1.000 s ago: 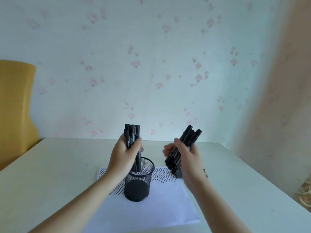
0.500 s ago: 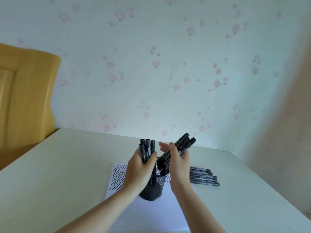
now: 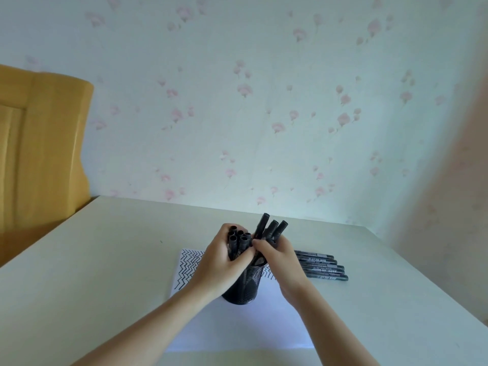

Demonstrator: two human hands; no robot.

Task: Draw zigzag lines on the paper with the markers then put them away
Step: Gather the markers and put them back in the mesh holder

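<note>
Head view: right hand (image 3: 280, 256), a second ago well apart from the mesh cup, now brought in over its rim, pressed up against left hand (image 3: 221, 262). Right-hand bundle of black markers (image 3: 272, 228) swung from slanting off to the side to standing nearly upright, lower ends dipping into the mesh pen cup (image 3: 244, 286). Means the putting-away step well under way, zigzags on the paper (image 3: 237, 326) looking finished along its far edge.

Left hand curled round its own bundle of markers (image 3: 239, 240), caps up, shafts already down in the cup. Right hand curled round the second bundle, thumb touching the left-hand bundle. Cup directly beneath both hands, standing on the paper on the desk (image 3: 92, 260).

Row of loose markers (image 3: 320, 268) lying flat just right of the right hand, not yet gathered; probably the next lot to collect.
</note>
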